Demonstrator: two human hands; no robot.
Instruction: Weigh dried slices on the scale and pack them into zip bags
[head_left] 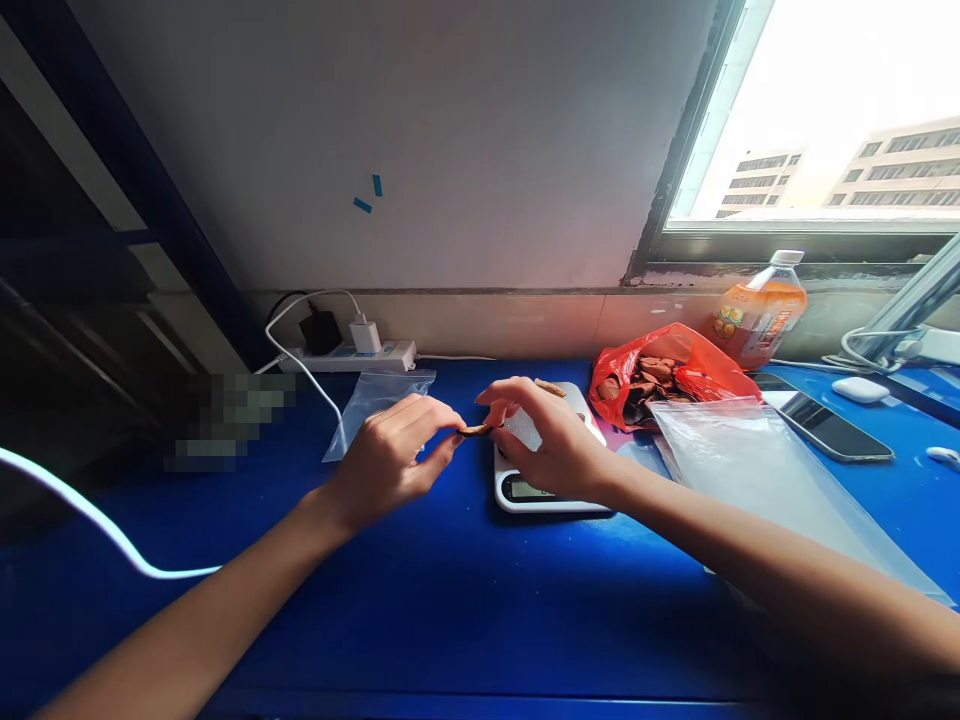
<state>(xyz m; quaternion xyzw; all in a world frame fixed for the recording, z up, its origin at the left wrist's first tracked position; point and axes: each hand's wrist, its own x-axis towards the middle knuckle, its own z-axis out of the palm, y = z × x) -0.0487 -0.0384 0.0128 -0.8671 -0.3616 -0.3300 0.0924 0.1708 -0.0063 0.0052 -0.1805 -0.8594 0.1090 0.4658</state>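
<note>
Brown slice (474, 431), 1: ends pinched by left hand (401, 447) and right hand (561, 445). White scale (523, 430), 1: toward back edge of worktop (450, 620).

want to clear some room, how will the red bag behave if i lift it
The red bag will probably feel floppy, as its thin plastic is crumpled. It may spill if tipped, since its mouth gapes over brown pieces. It seems unlikely to roll, slumped on the blue table.

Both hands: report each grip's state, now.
Left hand: closed, pinching one end of a thin brown piece.
Right hand: fingers curled at the piece's other end; whether it grips it cannot be told.
</note>
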